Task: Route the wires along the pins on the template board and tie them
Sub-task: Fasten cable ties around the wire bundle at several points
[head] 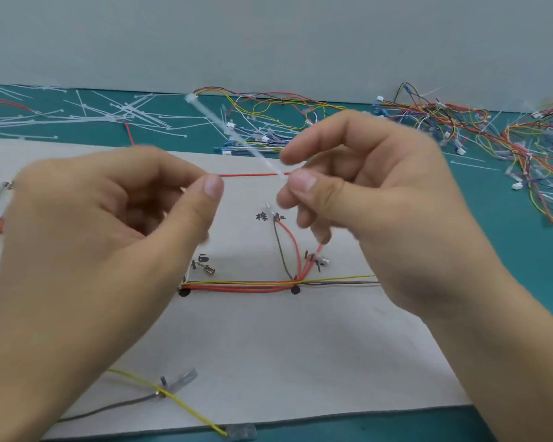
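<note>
Head view. Holding a red wire [249, 175] taut and level above the template board [268, 346], btwn both hands. Pinching its left end w/ thumb + forefinger of left hand [109, 234], other fingers curled in. Pinching w/ thumb + forefinger of right hand [380, 212] the near tip of a translucent cable tie [237, 135], right where it meets the wire; tie slanting up and away to the left, head end farthest. Whether wire's right end also in that pinch: can't tell, blurred.

Below the hands, on the board: routed bundle [243, 284] of red, yellow + grey wires lying flat btwn two black pins [296, 290]; handwritten marks [270, 216] above it. Near board's front edge: yellow wire [186, 407] crossing a grey wire [109, 408].

On teal tabletop [508, 250] behind: loose cable ties [109, 116] far left, tangled wire heap [460, 129] far right.
</note>
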Demonstrator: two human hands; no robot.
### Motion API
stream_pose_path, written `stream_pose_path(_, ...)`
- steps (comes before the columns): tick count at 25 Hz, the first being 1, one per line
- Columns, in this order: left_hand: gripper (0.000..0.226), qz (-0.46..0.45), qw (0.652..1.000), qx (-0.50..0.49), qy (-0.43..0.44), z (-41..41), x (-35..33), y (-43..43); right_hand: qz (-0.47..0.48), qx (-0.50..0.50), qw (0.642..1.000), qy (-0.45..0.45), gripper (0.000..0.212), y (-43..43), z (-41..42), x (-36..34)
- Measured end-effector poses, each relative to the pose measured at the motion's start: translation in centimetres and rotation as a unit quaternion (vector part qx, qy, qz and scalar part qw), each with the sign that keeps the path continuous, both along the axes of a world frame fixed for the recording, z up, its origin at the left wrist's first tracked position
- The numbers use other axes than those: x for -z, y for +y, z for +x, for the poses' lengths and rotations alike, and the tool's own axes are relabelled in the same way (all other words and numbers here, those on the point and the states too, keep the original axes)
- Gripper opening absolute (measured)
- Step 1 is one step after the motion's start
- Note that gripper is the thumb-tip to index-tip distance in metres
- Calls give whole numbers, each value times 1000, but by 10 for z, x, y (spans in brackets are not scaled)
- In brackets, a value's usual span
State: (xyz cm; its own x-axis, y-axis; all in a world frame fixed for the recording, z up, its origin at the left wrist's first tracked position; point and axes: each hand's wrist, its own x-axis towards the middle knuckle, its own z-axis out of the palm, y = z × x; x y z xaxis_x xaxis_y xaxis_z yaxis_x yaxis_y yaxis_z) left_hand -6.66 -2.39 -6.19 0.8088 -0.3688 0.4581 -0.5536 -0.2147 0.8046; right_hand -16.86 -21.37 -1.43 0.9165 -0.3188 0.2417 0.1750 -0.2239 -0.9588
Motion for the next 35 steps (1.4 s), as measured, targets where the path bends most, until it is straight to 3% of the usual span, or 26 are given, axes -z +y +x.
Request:
stream_pose_path(4, 21, -52, 985, 122, 111, -11, 1, -11, 48, -116, 988, 87, 15, 13, 2, 9)
stream_pose_path(10, 18, -125, 963, 190, 145, -10, -5, -10, 129, -134, 973, 135, 25, 8, 3, 6)
stream_pose_path(13, 11, -109, 963, 190, 155, -11, -4, -11, 97, -165, 965, 179, 21, 9, 3, 7)
stream_pose_path(15, 14, -97, 962, 183, 179, -11, -3, -13, 19, -129, 971, 201, 15, 8, 3, 6)
stream_pose_path(17, 15, -75, 960, 184, 195, -13, -4, -14, -33, -43, 980, 194, 15, 4, 5, 4)
stream_pose_path(19, 14, -44, 957, 200, 207, -17, -4, -15, 8, -7, 986, 164, 13, 0, 6, 2)
stream_pose_path(22, 13, -6, 953, 213, 214, -23, -4, -15, 70, -45, 986, 142, 12, 0, 7, 4)
stream_pose_path(35, 13, 24, 957, 212, 198, -25, -7, -12, 50, -85, 990, 96, 11, -9, 4, 7)
